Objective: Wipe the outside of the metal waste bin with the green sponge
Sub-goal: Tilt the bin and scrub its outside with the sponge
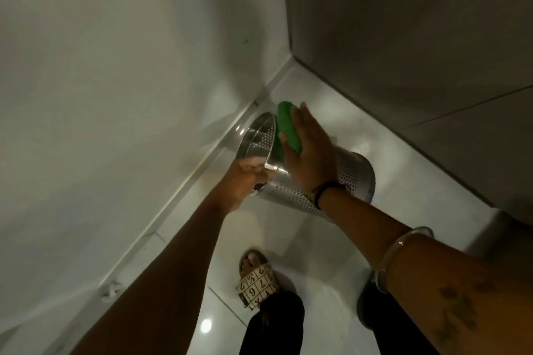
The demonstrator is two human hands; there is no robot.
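The metal waste bin (pixel 353 173) is a shiny perforated cylinder, tilted on its side above the floor with its open rim toward the left wall. My left hand (pixel 245 181) grips the rim at the near side. My right hand (pixel 310 150) lies flat on the bin's upper wall near the rim and presses the green sponge (pixel 288 127) against the metal. The fingers cover part of the sponge. The bin's middle is hidden behind my right hand and wrist.
A white wall stands close on the left and a grey panel (pixel 403 37) on the right; they meet in a corner just beyond the bin. The glossy tiled floor (pixel 288 239) lies below. My sandalled foot (pixel 256 282) stands under my arms.
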